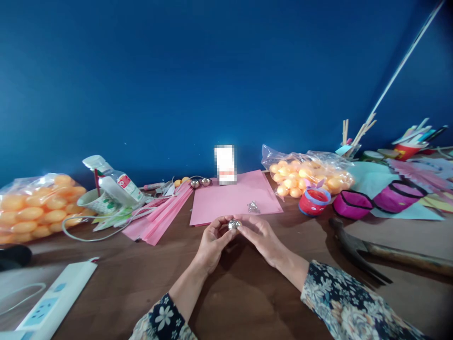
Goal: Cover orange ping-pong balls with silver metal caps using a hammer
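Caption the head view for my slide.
Left hand and right hand hold a shiny silvery object near pink sheets on a brown table.

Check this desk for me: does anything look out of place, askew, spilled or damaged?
The claw hammer lying at the right looks out of place: a workshop tool among craft things like pink paper, orange balls and the held silver piece. No spill or damage is evident.

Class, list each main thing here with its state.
Shiny silver rounded piece, held by left hand and right hand
Pink paper sheets, lying flat
Clear plastic bottle, tilted
Wooden-handled claw hammer, lying down
Clear plastic bags, holding orange balls
Magenta fabric pouches, open
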Tool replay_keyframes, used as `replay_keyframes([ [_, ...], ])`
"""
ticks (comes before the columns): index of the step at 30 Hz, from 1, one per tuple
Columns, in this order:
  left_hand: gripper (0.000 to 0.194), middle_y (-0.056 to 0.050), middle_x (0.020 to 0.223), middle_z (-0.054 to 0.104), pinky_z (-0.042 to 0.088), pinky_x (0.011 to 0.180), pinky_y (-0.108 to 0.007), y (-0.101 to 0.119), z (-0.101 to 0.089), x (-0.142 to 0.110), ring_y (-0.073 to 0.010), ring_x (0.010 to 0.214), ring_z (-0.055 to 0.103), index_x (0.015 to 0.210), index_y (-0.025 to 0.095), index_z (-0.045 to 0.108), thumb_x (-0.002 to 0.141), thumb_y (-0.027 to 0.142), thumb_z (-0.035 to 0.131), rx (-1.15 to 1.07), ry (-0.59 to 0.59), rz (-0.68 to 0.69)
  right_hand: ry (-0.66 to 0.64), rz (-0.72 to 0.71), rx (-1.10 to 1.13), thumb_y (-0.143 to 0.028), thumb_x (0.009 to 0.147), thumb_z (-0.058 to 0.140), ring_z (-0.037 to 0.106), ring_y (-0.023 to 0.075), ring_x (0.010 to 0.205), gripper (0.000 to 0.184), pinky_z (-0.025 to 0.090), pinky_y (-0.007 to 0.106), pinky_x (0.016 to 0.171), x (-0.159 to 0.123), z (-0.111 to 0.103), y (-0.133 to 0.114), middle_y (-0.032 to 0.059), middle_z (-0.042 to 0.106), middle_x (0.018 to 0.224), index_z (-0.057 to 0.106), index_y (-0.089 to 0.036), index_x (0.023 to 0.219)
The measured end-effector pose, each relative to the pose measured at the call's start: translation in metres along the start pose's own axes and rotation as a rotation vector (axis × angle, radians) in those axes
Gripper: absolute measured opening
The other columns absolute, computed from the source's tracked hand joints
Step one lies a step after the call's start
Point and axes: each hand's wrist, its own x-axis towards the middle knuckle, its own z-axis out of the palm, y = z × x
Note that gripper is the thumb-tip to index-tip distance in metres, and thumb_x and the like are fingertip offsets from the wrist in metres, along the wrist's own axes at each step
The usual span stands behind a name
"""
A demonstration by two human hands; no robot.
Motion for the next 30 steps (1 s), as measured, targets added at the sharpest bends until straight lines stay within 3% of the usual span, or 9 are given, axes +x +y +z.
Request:
replay_keyframes([
  [4,0.038,-0.006,0.095,0.068,0.047,0.087,-0.032,0.001,0.0,0.001,-0.017,0.089,0.062,0.1,0.015,0.062,0.065,0.023,0.073,0.002,0.008,-0.032,0.042,-0.184,-0.271,-0.031,0.084,0.052,0.059,0.0222,0.104,0.027,0.045,0.039,0.093,-0.002,0.001,0.003,0.0066,0.065,0.111,0.063,-0.022,0.107],
  [8,0.042,-0.007,0.088,0.07,0.048,0.085,-0.033,0.001,0.0,0.002,-0.017,0.082,0.065,0.099,0.014,0.063,0.061,0.024,0.076,-0.012,0.035,-0.048,0.062,-0.265,-0.423,-0.029,0.088,0.047,0.055,0.0229,0.109,0.029,0.042,0.04,0.097,-0.003,0.005,0.009,0.0073,0.062,0.117,0.062,-0.024,0.112],
  [13,0.038,-0.009,0.096,0.069,0.047,0.088,-0.035,-0.001,0.0,0.002,-0.0189,0.089,0.064,0.099,0.013,0.062,0.065,0.023,0.074,-0.048,0.025,-0.031,0.088,-0.251,-0.399,-0.026,0.088,0.047,0.058,0.0201,0.103,0.032,0.046,0.034,0.09,-0.005,0.004,0.004,0.0067,0.063,0.111,0.052,-0.024,0.119],
  [18,0.037,-0.008,0.094,0.069,0.049,0.084,-0.032,0.001,0.001,0.001,-0.0168,0.084,0.065,0.099,0.013,0.062,0.065,0.022,0.074,-0.074,0.04,-0.047,0.119,-0.306,-0.445,-0.023,0.086,0.048,0.061,0.0197,0.091,0.017,0.047,0.031,0.083,-0.007,0.001,-0.002,0.0056,0.065,0.096,0.059,-0.022,0.099],
  [23,0.036,-0.007,0.093,0.07,0.049,0.083,-0.027,0.002,0.001,0.001,-0.0141,0.083,0.065,0.099,0.014,0.062,0.065,0.02,0.074,-0.093,0.045,-0.048,0.087,-0.36,-0.511,-0.018,0.086,0.046,0.059,0.0196,0.093,0.018,0.046,0.031,0.086,-0.007,0.001,0.0,0.0061,0.064,0.099,0.059,-0.023,0.097],
  [30,0.038,-0.008,0.094,0.069,0.048,0.085,-0.03,0.001,0.001,0.001,-0.0158,0.085,0.065,0.101,0.012,0.06,0.066,0.02,0.073,-0.079,0.038,-0.05,0.102,-0.352,-0.578,-0.016,0.085,0.046,0.061,0.0186,0.089,0.02,0.048,0.03,0.082,-0.007,-0.001,0.002,0.0058,0.065,0.096,0.057,-0.022,0.1],
])
